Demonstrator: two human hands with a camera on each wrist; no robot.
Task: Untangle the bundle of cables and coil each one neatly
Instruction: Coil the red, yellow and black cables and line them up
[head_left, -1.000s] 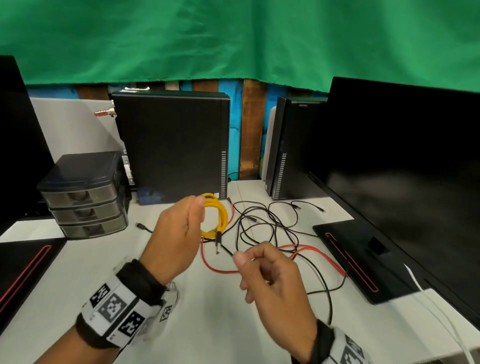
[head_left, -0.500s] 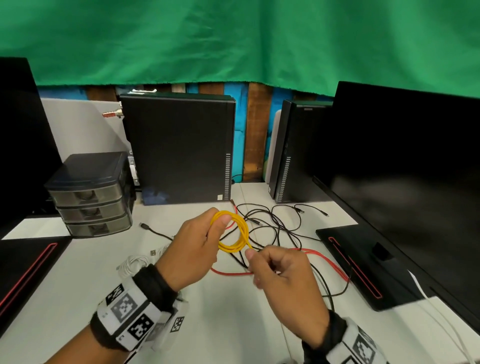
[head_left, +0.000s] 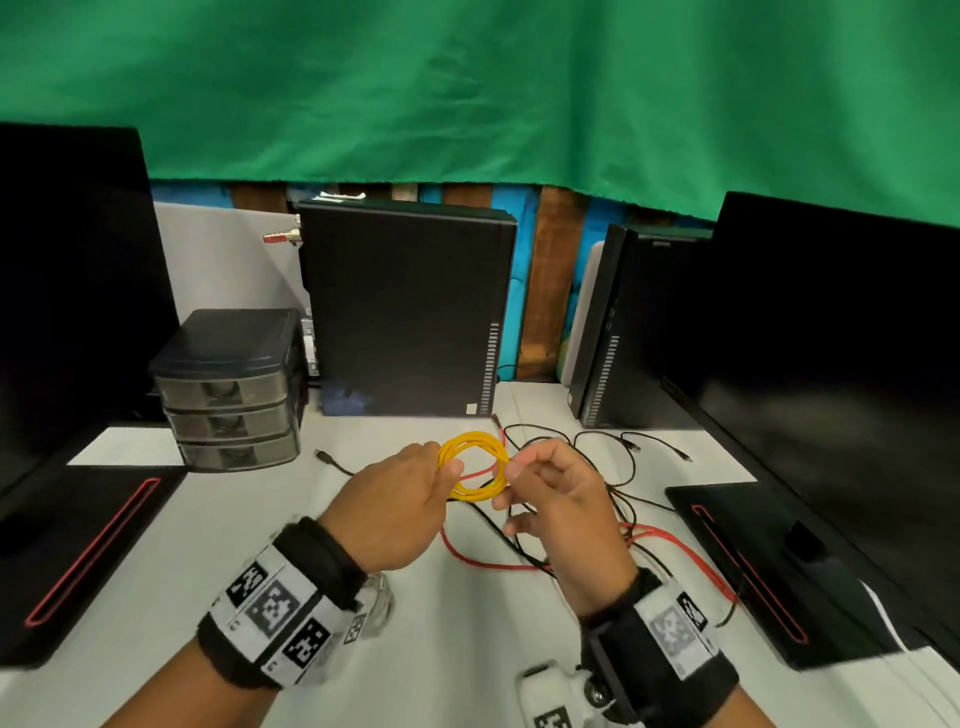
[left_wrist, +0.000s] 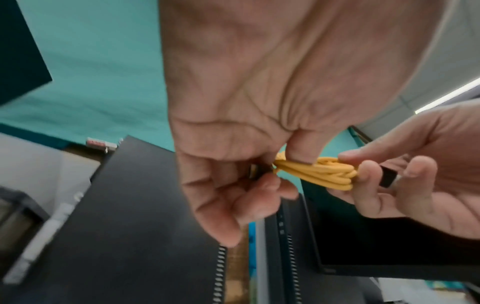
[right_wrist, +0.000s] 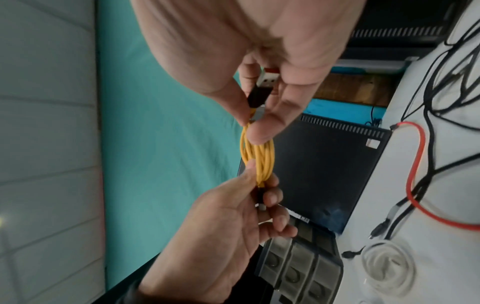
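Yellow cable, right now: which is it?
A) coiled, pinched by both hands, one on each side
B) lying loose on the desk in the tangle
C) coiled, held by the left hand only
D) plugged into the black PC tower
A: the yellow cable is a finished coil held off the desk, the left hand pinching one side and the right hand the other, with its USB plug between the right hand's fingers.

Computer workstation in an office or lab, white desk (head_left: 467, 649), dark monitors (head_left: 841, 364), upright desktop PCs (head_left: 405, 317), drawer organiser (head_left: 228, 389), green backdrop cloth (head_left: 467, 88)
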